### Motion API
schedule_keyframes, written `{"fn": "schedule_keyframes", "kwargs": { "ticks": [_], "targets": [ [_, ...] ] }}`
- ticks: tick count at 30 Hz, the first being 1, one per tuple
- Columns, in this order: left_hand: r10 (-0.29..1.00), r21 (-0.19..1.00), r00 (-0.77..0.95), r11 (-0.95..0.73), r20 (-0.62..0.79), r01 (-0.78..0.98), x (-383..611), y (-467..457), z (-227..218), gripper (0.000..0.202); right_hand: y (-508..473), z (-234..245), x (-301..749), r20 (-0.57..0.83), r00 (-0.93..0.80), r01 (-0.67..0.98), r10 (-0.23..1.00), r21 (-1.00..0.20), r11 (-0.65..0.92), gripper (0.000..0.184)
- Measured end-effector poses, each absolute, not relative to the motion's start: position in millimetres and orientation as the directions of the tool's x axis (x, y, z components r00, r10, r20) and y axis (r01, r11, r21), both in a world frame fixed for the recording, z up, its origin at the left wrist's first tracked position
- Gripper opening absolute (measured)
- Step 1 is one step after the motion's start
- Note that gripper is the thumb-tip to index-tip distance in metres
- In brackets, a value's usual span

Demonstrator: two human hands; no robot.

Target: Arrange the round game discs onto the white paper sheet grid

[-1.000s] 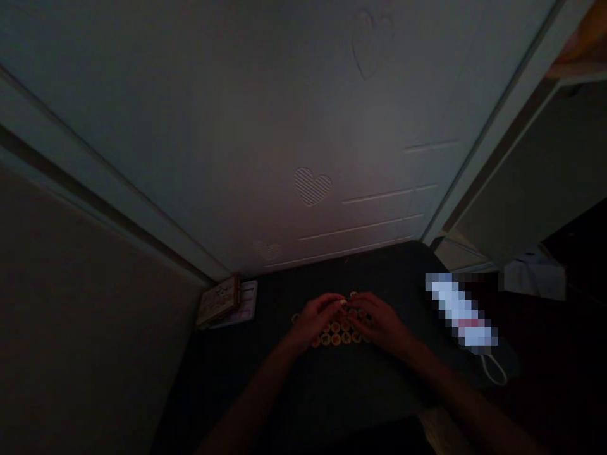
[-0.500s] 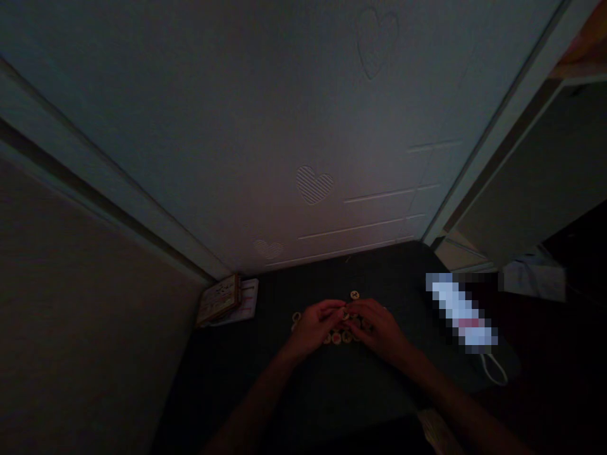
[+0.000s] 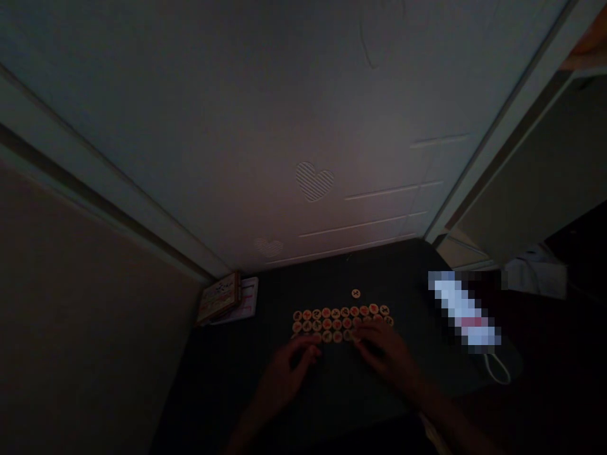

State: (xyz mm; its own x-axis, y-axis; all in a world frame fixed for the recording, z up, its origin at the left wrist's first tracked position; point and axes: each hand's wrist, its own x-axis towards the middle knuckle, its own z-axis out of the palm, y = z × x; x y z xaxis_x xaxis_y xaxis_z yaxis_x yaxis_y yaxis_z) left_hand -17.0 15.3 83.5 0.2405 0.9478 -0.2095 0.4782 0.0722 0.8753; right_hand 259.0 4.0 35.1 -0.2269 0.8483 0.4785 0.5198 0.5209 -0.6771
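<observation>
Dark table [image 3: 303,281] holds rows of discs [image 3: 341,319]; box [image 3: 219,302] at left, contents unclear. Left hand [image 3: 289,370] loosely open, empty, beside the near row; right hand [image 3: 386,357] open, fingertips [image 3: 356,337] touching discs.

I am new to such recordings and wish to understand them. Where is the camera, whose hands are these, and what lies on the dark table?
The camera sits on a person's head and looks down, so the two hands are that person's own. The left hand and the right hand rest at the near edge of rows of small round pieces on a dark table. One single piece lies apart, behind the rows. A small box lies at the left corner. It is too dim to tell whether a hand holds anything.
</observation>
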Motion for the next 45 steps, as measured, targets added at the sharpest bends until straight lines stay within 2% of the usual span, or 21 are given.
{"fn": "schedule_keyframes", "kwargs": {
  "ticks": [3,6,9,13,21,29,37,45],
  "targets": [
    [0.996,0.808,0.066,0.005,-0.055,0.589,-40.5,22.6,70.5,0.030,24.1,35.2,294.1,0.415,-0.091,0.561,0.905,-0.730,0.391,0.022],
    [0.994,0.762,-0.026,-0.062,0.103,0.645,-57.9,31.6,52.0,0.032,47.6,32.6,326.5,0.349,0.008,0.588,0.937,-0.760,0.278,0.024],
    [0.980,0.726,-0.049,-0.109,0.193,0.679,-65.6,37.6,37.0,0.033,68.4,29.0,343.2,0.270,-0.014,0.627,0.963,-0.748,0.219,0.027],
    [0.965,0.698,-0.045,-0.155,0.260,0.699,-66.4,41.0,29.8,0.032,92.9,26.1,340.1,0.223,-0.110,0.640,0.969,-0.729,0.240,0.024],
    [0.949,0.679,-0.045,-0.190,0.312,0.709,-76.7,38.5,27.1,0.027,127.8,34.2,316.3,0.186,-0.266,0.709,0.946,-0.627,0.322,0.024],
    [0.939,0.696,-0.115,-0.155,0.325,0.701,-80.3,31.9,24.8,0.029,124.0,38.1,292.9,0.111,-0.307,0.779,0.945,-0.541,0.316,0.026],
    [0.923,0.686,-0.104,-0.196,0.370,0.700,-80.9,33.1,19.1,0.029,129.8,50.8,262.4,0.042,-0.403,0.767,0.914,-0.529,0.363,0.026],
    [0.928,0.690,-0.100,-0.192,0.359,0.698,-82.4,32.7,17.7,0.027,138.3,53.8,238.3,0.025,-0.530,0.706,0.847,-0.540,0.458,0.024]
  ]
}}
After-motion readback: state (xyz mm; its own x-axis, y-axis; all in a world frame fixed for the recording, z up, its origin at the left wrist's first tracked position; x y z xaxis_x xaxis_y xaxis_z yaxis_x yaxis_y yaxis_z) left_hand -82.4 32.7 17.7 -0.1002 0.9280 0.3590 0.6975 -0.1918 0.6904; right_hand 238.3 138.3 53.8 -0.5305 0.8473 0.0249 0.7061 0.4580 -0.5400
